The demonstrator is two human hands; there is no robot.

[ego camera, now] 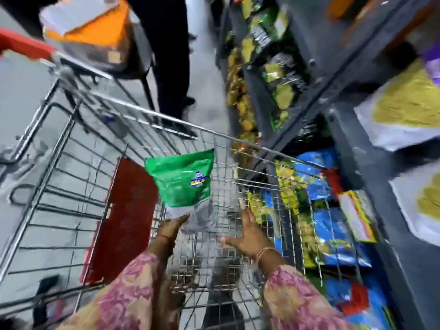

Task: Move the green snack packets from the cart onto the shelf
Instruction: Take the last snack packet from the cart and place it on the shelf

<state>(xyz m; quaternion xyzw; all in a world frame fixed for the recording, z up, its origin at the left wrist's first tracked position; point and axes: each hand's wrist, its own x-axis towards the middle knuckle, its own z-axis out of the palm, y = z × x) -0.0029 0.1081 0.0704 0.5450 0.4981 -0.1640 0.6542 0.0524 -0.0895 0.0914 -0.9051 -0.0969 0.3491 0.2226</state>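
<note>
A green snack packet (183, 179) with a clear lower part stands upright inside the wire cart (152, 115). My left hand (172, 231) grips its bottom edge from below. My right hand (250, 234) is spread open just to the right of the packet, over the cart's wire floor, holding nothing. The dark shelf (316, 96) runs along the right side of the cart, filled with yellow, green and blue packets. The whole view is blurred by motion.
A red panel (128, 220) lies in the cart on the left. Another person's dark legs (171, 58) stand in the aisle beyond the cart, next to a chair with orange boxes (95, 27). White and yellow bags (409, 103) fill the upper right shelf.
</note>
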